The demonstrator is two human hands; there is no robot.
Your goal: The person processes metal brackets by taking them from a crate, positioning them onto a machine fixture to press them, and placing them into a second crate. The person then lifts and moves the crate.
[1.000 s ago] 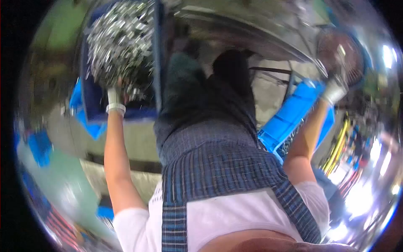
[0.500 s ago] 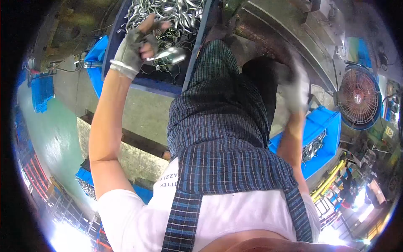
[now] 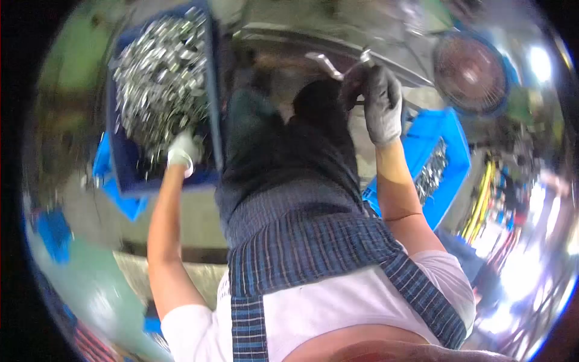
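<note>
My left hand point(image 3: 184, 148), in a pale glove, reaches down into the dark blue bin point(image 3: 215, 108) at its near end, among many small shiny metal pieces point(image 3: 160, 75). Motion blur hides its fingers. My right hand point(image 3: 381, 102) wears a grey-white glove with dark fingertips and is raised beside my right knee. Its fingers are closed on a shiny bent metal piece point(image 3: 325, 65) that sticks out to the left. Another bright bit of metal point(image 3: 365, 55) shows above the fingers; whether it belongs to the same piece I cannot tell.
A light blue bin point(image 3: 449, 175) with more metal pieces stands at my right. A round fan point(image 3: 470, 73) is beyond it. A metal machine edge point(image 3: 301, 39) runs across ahead of my knees. Another blue container point(image 3: 123, 202) shows under the dark bin.
My left hand, which held shiny metal pieces above the bin, is now down inside it. My right hand has come inward and up, with a metal piece now visible. The view has shifted.
</note>
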